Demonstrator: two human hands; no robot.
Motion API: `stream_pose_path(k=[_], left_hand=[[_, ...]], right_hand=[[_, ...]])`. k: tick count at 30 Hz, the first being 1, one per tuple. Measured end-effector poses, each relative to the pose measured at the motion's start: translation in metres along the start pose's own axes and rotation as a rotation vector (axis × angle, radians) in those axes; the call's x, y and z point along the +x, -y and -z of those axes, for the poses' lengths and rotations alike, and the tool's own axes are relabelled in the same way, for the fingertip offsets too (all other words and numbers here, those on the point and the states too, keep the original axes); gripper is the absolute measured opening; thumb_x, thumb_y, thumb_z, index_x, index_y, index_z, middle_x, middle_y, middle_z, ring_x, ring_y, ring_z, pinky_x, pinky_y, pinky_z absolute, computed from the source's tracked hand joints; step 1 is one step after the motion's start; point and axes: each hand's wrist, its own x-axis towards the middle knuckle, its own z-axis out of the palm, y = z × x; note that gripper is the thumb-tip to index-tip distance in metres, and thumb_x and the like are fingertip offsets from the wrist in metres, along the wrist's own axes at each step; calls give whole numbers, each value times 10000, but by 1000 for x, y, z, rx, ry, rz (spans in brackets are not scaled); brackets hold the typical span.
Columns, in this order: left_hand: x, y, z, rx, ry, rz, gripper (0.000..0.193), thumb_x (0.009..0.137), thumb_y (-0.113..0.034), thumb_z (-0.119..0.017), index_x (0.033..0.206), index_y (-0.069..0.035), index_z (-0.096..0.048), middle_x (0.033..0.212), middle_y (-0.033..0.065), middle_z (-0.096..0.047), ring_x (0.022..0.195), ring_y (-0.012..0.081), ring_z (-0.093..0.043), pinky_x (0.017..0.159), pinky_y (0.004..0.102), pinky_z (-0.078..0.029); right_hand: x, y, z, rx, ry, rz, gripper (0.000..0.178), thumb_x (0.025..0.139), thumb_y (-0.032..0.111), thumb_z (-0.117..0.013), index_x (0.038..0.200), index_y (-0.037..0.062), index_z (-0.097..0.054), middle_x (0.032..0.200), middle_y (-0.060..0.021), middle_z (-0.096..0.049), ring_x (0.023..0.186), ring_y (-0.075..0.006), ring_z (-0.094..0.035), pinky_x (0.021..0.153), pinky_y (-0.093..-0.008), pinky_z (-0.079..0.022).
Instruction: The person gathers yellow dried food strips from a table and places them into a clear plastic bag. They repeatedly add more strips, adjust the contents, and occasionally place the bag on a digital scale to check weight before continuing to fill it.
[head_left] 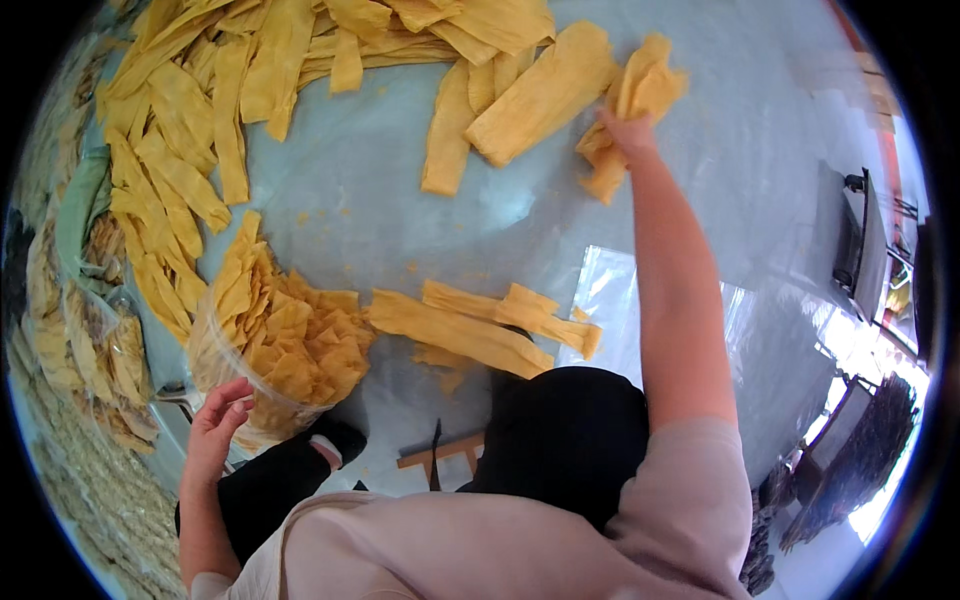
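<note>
At the far right of the table, my right hand (630, 137) is closed on a crumpled yellow sheet (655, 85) that looks like dried tofu skin. Beside it lies a broad flat strip (548, 95) of the same material. My left hand (218, 424) hovers by the rim of a clear plastic bag (222, 345), its fingers loosely bent and apart, with nothing in them. The bag is full of folded yellow pieces (308, 345). Between the bag and my lap, two long strips (455, 332) lie near the table's front edge.
A large pile of yellow strips (190, 110) spreads over the back and left of the table (400, 220). Flat clear plastic bags (605, 290) lie under my right forearm. Further filled bags (100, 345) and a green cloth-like bundle (84, 210) sit at the left.
</note>
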Motion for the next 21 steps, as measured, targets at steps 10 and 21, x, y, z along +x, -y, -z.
stream_pose_path(k=[10,21], left_hand=[[-15,-2,3,-31,-8,-26,345,911,-103,-553,1245,-24,-522,1183,59,-570,1055,171,-552,941,301,-415],[-32,-9,5,-53,16,-81,334,916,-107,-549,1241,-35,-523,1171,42,-574,1054,144,-540,924,282,-413]], right_hand=[[-54,67,-13,66,164,145,902,740,256,-618,1428,36,-78,1132,-244,-585,1038,-327,-595,652,-388,-545],[-119,160,-61,-218,218,-19,1258,623,349,-825,1471,186,90,1466,-334,-39,1311,-389,-335,1052,-394,-344]])
